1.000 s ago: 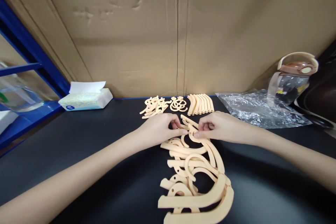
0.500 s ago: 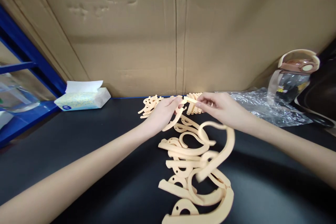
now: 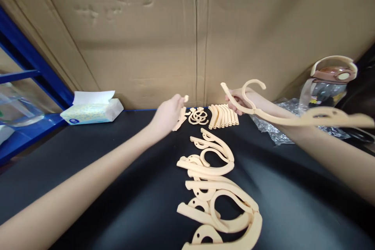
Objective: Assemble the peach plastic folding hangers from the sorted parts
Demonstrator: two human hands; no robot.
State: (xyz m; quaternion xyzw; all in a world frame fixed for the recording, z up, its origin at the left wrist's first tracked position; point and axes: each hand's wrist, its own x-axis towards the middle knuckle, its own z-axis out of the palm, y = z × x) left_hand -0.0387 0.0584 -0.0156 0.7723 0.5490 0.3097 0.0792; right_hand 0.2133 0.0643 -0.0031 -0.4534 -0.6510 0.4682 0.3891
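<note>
One hanger spans roughly nine to three o'clock, held near its nine-o'clock end by the right hand; the left hand, farther off toward nine, pinches a small pale piece.

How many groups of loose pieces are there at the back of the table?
3. The left group is partly hidden by the left hand; the group of hooks is in the middle; the row of curved pieces is on the right.
</note>
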